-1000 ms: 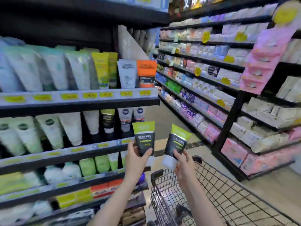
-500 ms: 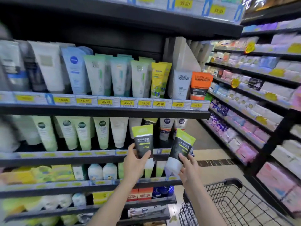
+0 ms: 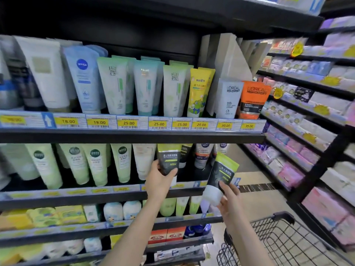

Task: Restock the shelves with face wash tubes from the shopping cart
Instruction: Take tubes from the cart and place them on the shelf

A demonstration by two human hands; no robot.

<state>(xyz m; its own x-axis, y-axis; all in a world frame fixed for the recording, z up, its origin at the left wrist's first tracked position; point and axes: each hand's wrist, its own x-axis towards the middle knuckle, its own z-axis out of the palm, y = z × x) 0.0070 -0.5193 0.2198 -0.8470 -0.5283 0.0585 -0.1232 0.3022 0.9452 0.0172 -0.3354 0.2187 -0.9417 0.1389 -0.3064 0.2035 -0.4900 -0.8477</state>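
Black-green tubes, left [image 3: 168,158] at shelf lip [image 3: 115,196], right [image 3: 221,174] tilted, both in grasping fingers [image 3: 172,172].

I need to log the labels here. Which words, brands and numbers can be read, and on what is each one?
"NIVEA": blue tube.
"L'OREAL MEN EXPERT": white tube, orange tube.
"MEN": left tube.
"18.00", "18.00", "25.00", "25.00", "25.00", "20.00", "30.00", "30.00": price tags.
Lower tags and the Chinese print: too blurred.
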